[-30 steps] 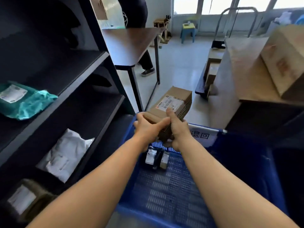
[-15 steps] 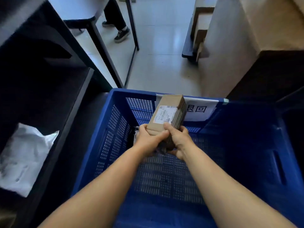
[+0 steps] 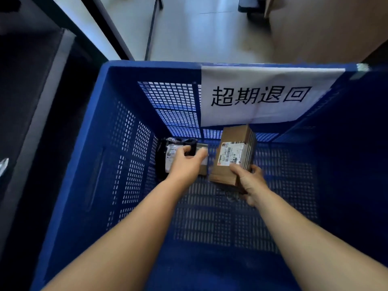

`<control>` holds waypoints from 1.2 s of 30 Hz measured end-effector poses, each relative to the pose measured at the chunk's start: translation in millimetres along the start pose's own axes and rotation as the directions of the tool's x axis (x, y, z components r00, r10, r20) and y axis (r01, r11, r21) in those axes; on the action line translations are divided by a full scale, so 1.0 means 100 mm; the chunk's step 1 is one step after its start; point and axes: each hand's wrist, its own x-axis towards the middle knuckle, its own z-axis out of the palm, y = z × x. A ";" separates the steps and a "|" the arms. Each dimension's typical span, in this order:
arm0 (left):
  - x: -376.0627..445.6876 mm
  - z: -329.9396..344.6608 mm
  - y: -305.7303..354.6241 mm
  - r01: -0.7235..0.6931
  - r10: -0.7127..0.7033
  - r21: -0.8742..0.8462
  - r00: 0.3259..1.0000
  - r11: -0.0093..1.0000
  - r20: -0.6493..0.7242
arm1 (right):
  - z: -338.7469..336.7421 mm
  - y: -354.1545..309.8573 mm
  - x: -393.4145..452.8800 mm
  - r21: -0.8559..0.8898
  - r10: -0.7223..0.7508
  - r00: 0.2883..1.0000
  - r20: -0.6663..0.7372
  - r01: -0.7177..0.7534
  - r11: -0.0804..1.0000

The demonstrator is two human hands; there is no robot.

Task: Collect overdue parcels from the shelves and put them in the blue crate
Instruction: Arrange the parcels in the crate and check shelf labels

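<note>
I look down into the blue crate, which fills most of the view. My right hand grips the near end of a brown cardboard parcel with a white shipping label, low over the crate's floor near the far wall. My left hand has let go of it and hovers, fingers loosely spread, over a small dark parcel with a white label lying at the far left of the crate floor. I cannot tell whether that hand touches the parcel.
A white paper sign with black characters hangs on the crate's far wall. Dark shelving stands close on the left. Beyond the crate are pale floor tiles, a table leg and a large cardboard box.
Both hands lowered the brown parcel from above the rim down into the crate. My left hand came off it and moved left over the small dark parcel.
</note>
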 end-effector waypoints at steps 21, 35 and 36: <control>1.34 0.13 -1.04 -0.101 0.077 -0.185 0.988 0.978 -0.134 | 0.78 0.68 1.83 -0.087 -0.026 0.999 0.038 0.030 0.996; 0.64 -0.05 -0.41 -0.116 0.070 -0.233 0.978 0.965 -0.196 | 0.57 0.04 0.88 -0.132 -0.149 0.987 -0.064 0.139 0.981; 0.52 -0.07 -0.30 -0.118 0.070 -0.245 0.978 0.962 -0.197 | 0.55 -0.08 0.71 -0.108 -0.178 0.983 -0.050 0.172 0.979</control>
